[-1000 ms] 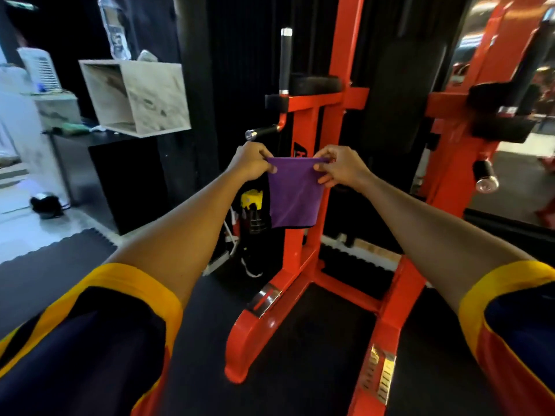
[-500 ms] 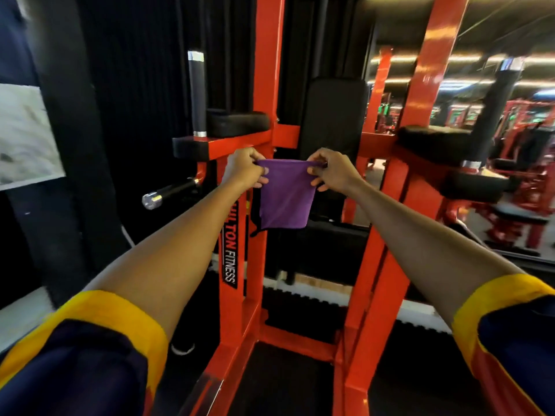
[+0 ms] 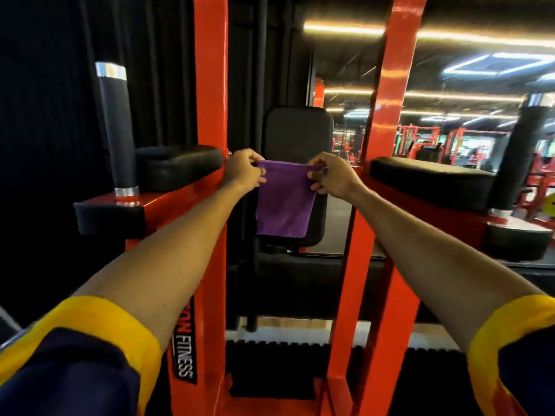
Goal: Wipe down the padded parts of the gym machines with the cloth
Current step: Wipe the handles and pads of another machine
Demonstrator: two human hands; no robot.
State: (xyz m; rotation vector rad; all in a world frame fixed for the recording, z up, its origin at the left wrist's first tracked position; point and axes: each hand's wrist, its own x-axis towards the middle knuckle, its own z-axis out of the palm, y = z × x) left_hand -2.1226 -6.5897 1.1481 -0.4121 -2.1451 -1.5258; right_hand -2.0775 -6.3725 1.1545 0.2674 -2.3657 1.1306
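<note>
A purple cloth hangs folded between my hands, stretched along its top edge. My left hand pinches its left corner and my right hand pinches its right corner. Right behind the cloth stands the black back pad of an orange machine. A black left arm pad lies beside my left hand. The black right arm pad lies to the right of my right hand.
Two orange uprights frame the back pad. Black upright grip handles stand at the outer ends of the arm pads. A mirror on the right reflects more gym machines. Black mat flooring lies below.
The view has risen and moved closer to the machine. Both hands kept hold of the cloth and now hold it in front of the back pad, between the uprights.
</note>
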